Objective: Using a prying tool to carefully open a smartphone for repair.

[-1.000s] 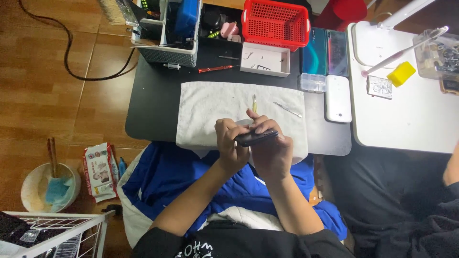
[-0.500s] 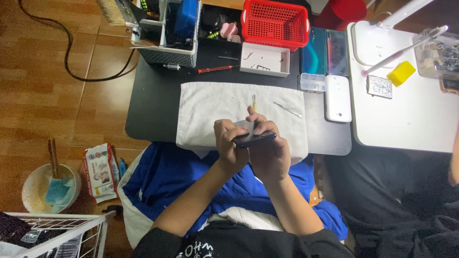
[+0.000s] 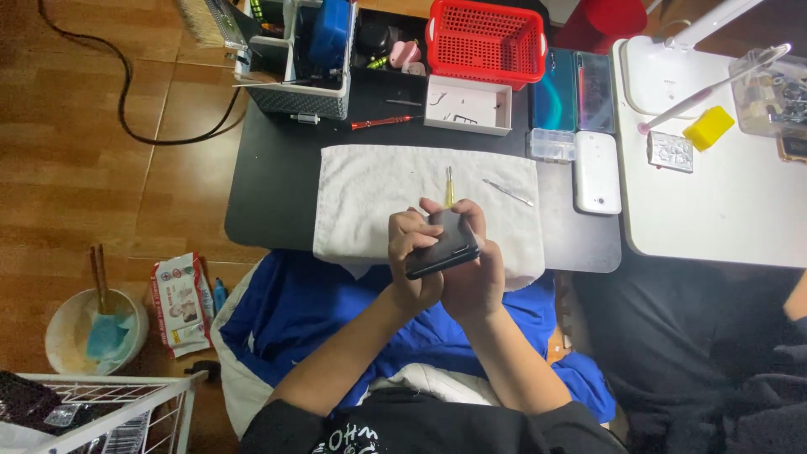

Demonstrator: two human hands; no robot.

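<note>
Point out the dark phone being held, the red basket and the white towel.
dark phone [image 3: 443,245], head view, middle of its dark face.
red basket [image 3: 486,38], head view, its mesh floor.
white towel [image 3: 370,197], head view, bare left part.

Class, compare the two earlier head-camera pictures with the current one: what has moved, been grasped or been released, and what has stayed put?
Almost nothing changed. Both hands, left hand and right hand, still clasp the dark phone over the white towel; the grip only shifted slightly. The yellow-handled screwdriver, tweezers and red basket stayed where they were.
</note>
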